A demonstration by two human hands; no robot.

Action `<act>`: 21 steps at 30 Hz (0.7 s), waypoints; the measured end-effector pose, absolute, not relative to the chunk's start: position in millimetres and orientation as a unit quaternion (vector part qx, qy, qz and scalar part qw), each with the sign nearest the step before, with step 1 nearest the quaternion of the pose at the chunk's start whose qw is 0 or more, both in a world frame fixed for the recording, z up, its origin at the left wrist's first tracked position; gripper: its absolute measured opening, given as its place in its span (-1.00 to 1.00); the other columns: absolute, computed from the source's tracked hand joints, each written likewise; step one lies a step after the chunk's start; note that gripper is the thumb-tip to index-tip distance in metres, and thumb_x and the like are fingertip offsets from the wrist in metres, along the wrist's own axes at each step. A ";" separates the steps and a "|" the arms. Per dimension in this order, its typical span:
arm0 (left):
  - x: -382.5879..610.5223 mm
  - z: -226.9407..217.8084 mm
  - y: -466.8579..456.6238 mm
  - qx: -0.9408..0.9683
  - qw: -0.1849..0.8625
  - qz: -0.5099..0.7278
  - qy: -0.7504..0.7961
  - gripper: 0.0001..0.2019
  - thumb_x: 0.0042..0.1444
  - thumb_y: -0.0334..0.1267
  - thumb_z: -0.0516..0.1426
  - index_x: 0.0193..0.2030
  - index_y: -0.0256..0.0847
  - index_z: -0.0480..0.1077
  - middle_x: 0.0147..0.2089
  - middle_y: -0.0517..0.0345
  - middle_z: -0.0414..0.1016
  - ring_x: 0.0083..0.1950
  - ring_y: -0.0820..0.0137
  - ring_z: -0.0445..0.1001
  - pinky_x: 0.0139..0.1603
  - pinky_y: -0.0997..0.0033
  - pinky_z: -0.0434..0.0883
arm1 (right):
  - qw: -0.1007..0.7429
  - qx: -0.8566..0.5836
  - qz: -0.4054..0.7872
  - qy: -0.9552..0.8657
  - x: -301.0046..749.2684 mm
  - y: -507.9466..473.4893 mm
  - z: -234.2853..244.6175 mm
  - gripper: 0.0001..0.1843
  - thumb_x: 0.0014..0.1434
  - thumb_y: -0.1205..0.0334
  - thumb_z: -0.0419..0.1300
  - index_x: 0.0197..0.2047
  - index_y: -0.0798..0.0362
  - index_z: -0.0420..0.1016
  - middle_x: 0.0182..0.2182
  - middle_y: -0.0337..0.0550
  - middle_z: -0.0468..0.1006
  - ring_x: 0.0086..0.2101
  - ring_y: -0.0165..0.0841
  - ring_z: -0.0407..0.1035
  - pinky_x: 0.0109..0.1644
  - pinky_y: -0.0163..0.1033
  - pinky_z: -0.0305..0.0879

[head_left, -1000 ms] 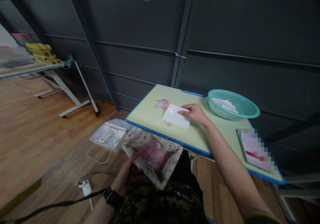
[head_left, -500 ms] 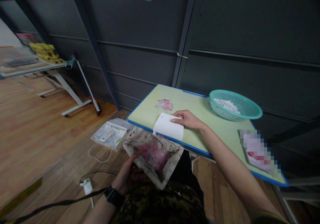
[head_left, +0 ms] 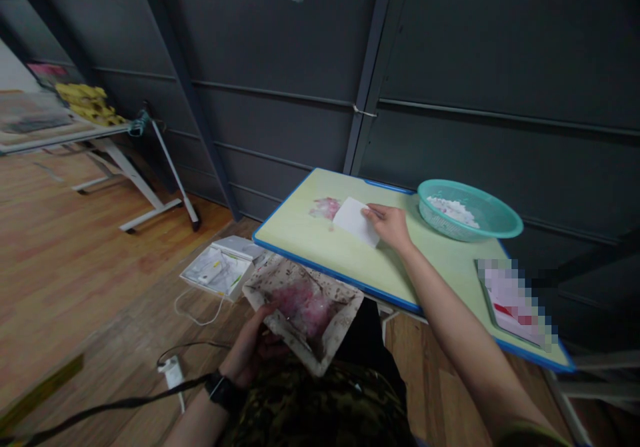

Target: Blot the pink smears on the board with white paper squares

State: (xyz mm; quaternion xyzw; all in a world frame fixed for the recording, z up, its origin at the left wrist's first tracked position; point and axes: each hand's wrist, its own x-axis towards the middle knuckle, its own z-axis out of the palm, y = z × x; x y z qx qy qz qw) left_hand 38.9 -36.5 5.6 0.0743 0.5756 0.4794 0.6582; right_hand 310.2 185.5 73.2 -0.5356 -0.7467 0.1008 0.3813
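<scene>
The white card (head_left: 355, 221) lies on the desk (head_left: 300, 234), pinched by the right hand (head_left: 391, 226) beside pink scraps (head_left: 325, 208). The left hand (head_left: 255, 347) grips a tray (head_left: 340, 324) below the edge; a tilt could spill it.

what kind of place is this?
Likely a makeshift workshop or work shed: dark metal panel wall, wood floor, a small green table with a teal basket, another work table behind.
</scene>
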 end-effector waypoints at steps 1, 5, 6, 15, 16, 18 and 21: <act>38.2 6.1 -36.3 0.077 0.660 0.476 0.576 -0.77 0.01 -0.19 0.22 -0.19 -0.19 0.37 -0.44 0.16 0.48 -0.51 0.35 0.47 -0.43 0.26 0.54 | 0.378 -0.528 0.113 -0.752 307.5 185.0 72.8 -0.62 0.16 0.06 0.09 -0.21 0.12 0.64 -0.28 -0.08 0.65 -0.31 -0.19 0.49 -0.27 -0.23 0.28; 35.8 11.2 -36.6 0.082 0.659 0.482 0.572 -0.71 0.03 -0.19 0.21 -0.10 -0.18 0.37 -0.42 0.19 0.48 -0.48 0.35 0.49 -0.37 0.26 0.56 | 0.374 -0.491 0.191 -0.763 301.2 184.6 70.8 -0.63 0.13 0.06 0.12 -0.24 0.14 0.65 -0.31 -0.13 0.65 -0.35 -0.21 0.47 -0.34 -0.26 0.26; 35.5 12.9 -36.7 0.080 0.661 0.483 0.568 -0.70 0.04 -0.19 0.20 -0.08 -0.19 0.37 -0.42 0.19 0.49 -0.49 0.37 0.48 -0.39 0.28 0.55 | 0.380 -0.490 0.204 -0.758 300.8 184.8 70.2 -0.62 0.12 0.06 0.13 -0.23 0.15 0.65 -0.31 -0.13 0.65 -0.35 -0.21 0.47 -0.35 -0.26 0.26; 34.4 14.5 -34.3 0.082 0.665 0.481 0.566 -0.73 0.08 -0.21 0.17 -0.05 -0.15 0.37 -0.39 0.16 0.52 -0.46 0.33 0.49 -0.41 0.25 0.55 | 0.357 -0.470 0.266 -0.762 286.8 173.7 67.2 -0.54 0.09 0.00 0.16 -0.19 0.22 0.64 -0.38 -0.09 0.63 -0.42 -0.26 0.42 -0.42 -0.28 0.20; 34.2 13.8 -34.1 0.080 0.664 0.481 0.567 -0.74 0.08 -0.22 0.17 -0.07 -0.15 0.38 -0.40 0.17 0.52 -0.47 0.33 0.48 -0.40 0.24 0.56 | 0.349 -0.458 0.292 -0.764 283.8 170.8 66.3 -0.53 0.08 -0.02 0.17 -0.18 0.21 0.63 -0.39 -0.11 0.63 -0.44 -0.28 0.41 -0.43 -0.29 0.20; 33.8 12.5 -34.0 0.078 0.663 0.481 0.568 -0.75 0.07 -0.21 0.18 -0.09 -0.16 0.37 -0.40 0.16 0.52 -0.48 0.33 0.48 -0.39 0.24 0.56 | 0.332 -0.431 0.346 -0.765 277.9 164.7 63.8 -0.51 0.06 -0.06 0.19 -0.16 0.19 0.63 -0.39 -0.13 0.62 -0.46 -0.31 0.39 -0.45 -0.30 0.20; 33.6 12.1 -34.3 0.068 0.658 0.481 0.575 -0.75 0.06 -0.21 0.19 -0.11 -0.18 0.37 -0.39 0.14 0.53 -0.47 0.33 0.49 -0.37 0.23 0.56 | 0.300 -0.390 0.401 -0.773 270.7 156.7 60.0 -0.50 0.03 -0.10 0.22 -0.19 0.18 0.64 -0.39 -0.14 0.61 -0.46 -0.34 0.38 -0.43 -0.30 0.23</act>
